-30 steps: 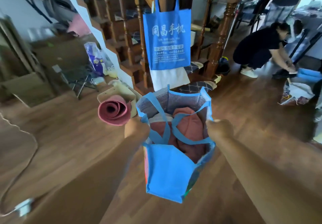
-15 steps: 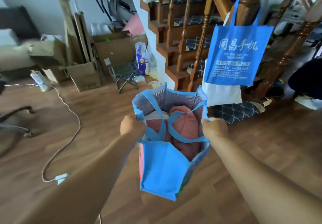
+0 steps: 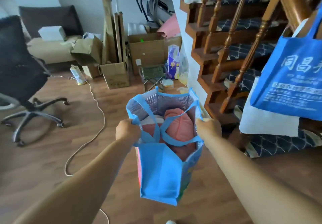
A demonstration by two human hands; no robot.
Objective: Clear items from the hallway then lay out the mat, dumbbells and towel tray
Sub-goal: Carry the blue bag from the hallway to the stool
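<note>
I hold a light blue insulated bag (image 3: 160, 173) in the air in front of me, above the wooden floor. My left hand (image 3: 128, 130) grips its left rim and my right hand (image 3: 208, 128) grips its right rim. The bag's mouth is open, its two handles hanging loose inside. Pinkish-orange fabric (image 3: 179, 128) fills the bottom of the bag.
A wooden staircase (image 3: 231, 49) rises on the right, with a darker blue tote (image 3: 289, 77) hanging from its rail. Cardboard boxes (image 3: 146, 51) and a small folding stool (image 3: 153, 74) stand against the far wall. A black office chair (image 3: 22, 77) is left; a cord (image 3: 97, 112) trails across the floor.
My view has swung left while both hands keep the bag. The rolled pink mat and the crouching person have left the frame; the office chair and boxes have come into view.
</note>
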